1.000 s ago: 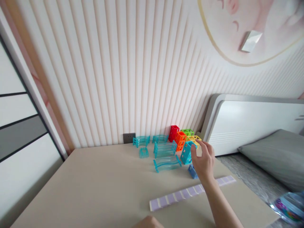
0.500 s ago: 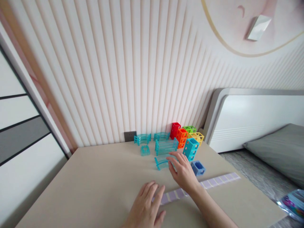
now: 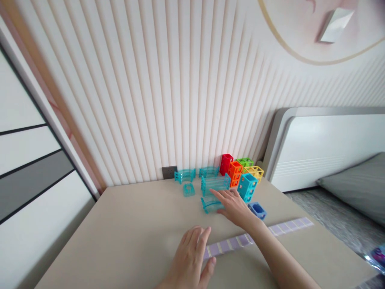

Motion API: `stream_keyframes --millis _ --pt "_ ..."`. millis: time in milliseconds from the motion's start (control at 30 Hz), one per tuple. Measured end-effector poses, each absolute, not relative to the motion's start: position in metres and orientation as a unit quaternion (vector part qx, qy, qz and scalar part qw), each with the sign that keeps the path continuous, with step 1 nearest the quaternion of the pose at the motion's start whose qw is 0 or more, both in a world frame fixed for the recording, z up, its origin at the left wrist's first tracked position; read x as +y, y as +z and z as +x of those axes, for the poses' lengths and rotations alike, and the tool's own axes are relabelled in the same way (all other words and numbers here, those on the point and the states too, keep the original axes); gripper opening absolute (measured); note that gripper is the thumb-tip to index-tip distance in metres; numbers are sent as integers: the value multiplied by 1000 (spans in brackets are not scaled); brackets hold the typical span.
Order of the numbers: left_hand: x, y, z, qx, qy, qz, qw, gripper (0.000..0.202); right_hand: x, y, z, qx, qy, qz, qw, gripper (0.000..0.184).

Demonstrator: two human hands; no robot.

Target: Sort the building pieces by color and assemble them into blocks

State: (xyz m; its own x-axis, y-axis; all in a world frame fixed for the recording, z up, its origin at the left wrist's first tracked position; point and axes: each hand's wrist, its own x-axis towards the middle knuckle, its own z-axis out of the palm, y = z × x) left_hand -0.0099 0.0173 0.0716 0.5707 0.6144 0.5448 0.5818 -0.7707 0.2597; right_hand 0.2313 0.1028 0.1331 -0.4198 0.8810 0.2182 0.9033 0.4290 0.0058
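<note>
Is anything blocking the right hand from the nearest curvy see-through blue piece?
Nothing visible blocks it. The right hand already covers the right end of the curvy piece; I can't tell whether they touch.

The head camera overlooks the table [image 3: 135, 224], facing the wall [image 3: 159, 88].

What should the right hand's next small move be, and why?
Probably a gentle closing of the right hand on the clear teal curved piece. Its thumb and index finger are spread apart, and the hand hides the piece's right end from view. Whether they touch it is hard to tell, so a slow approach seems wise.
</note>
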Motion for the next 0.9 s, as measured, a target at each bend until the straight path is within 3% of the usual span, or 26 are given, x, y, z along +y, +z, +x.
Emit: stream_keyframes --millis 133,333,500,700,767,900 --pt "17 74 -8 357 334 871 38 57 111 139 224 -838 -48 -540 55 67" --pt "23 91 -15 398 356 835 128 24 118 139 214 -852 30 -519 53 65" --pt "39 87 -33 459 379 774 216 30 110 146 197 -844 110 -511 118 70" --pt "59 75 -43 492 506 584 401 62 106 154 136 -753 296 -491 323 71" --pt "66 81 -48 456 552 537 446 63 105 152 104 -738 326 -485 338 70" --pt "83 94 -69 432 620 453 474 56 110 147 43 -739 284 -514 330 51"
